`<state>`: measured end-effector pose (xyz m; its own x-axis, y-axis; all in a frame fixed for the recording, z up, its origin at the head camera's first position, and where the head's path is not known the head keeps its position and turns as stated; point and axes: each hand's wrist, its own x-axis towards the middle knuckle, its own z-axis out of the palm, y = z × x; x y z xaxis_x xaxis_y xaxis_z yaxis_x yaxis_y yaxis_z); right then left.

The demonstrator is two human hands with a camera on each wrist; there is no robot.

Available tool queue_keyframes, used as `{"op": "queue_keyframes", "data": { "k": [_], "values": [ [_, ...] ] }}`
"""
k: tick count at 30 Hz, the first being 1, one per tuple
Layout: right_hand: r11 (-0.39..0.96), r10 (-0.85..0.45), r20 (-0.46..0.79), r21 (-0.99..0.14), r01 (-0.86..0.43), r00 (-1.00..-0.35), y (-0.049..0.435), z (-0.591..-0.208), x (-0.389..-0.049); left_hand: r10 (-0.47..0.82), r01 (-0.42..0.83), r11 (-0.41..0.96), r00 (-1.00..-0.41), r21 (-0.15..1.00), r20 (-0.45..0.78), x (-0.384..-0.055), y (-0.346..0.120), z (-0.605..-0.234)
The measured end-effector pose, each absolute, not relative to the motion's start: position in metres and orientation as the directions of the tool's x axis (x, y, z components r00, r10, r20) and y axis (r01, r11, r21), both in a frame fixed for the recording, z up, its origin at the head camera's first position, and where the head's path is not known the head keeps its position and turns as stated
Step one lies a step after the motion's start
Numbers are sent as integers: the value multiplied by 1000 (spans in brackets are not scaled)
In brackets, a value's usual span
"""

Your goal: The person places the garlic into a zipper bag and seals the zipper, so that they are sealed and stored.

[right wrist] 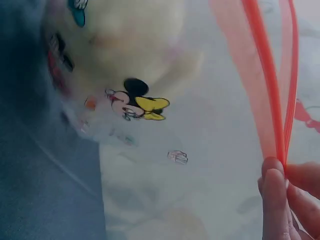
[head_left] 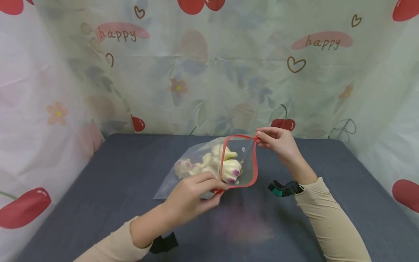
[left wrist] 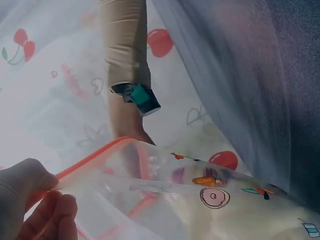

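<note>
A clear zip bag [head_left: 199, 151] with a red zip edge lies on its side, its mouth held wide toward the right. Several garlic bulbs [head_left: 230, 170] are inside, whitish with purple patches. My left hand [head_left: 193, 194] pinches the near corner of the red edge; in the left wrist view the left hand [left wrist: 37, 200] has thumb and fingers on that edge. At the far corner my right hand [head_left: 278, 143] pinches the zip edge, and the right wrist view shows the right hand [right wrist: 285, 200] gripping where both red strips meet. Cartoon prints [right wrist: 135, 102] mark the bag's film.
A dark grey cloth [head_left: 108, 189] covers the table under the bag. Behind and at both sides hangs a pale curtain [head_left: 216, 72] printed with cherries and hearts. Black straps with camera mounts [head_left: 284, 189] sit at the wrists.
</note>
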<state>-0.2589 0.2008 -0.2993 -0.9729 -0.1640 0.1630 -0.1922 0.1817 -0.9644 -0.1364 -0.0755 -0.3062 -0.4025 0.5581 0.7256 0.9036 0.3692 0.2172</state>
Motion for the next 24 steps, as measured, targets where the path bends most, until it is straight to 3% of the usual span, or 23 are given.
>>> {"op": "queue_keyframes", "data": {
  "k": [7, 12, 24],
  "values": [
    [142, -167, 124, -979, -148, -978, 203, -304, -262, 615, 939, 297, -325, 171, 718, -136, -76, -307],
    [82, -168, 46, -995, -61, -985, 210, -309, -266, 725, 962, 231, -269, 144, 634, -135, -77, -311],
    [221, -162, -64, -975, 27, -985, 219, -328, -271, 832, 943, 275, -332, 190, 444, -139, -79, -328]
  ]
}}
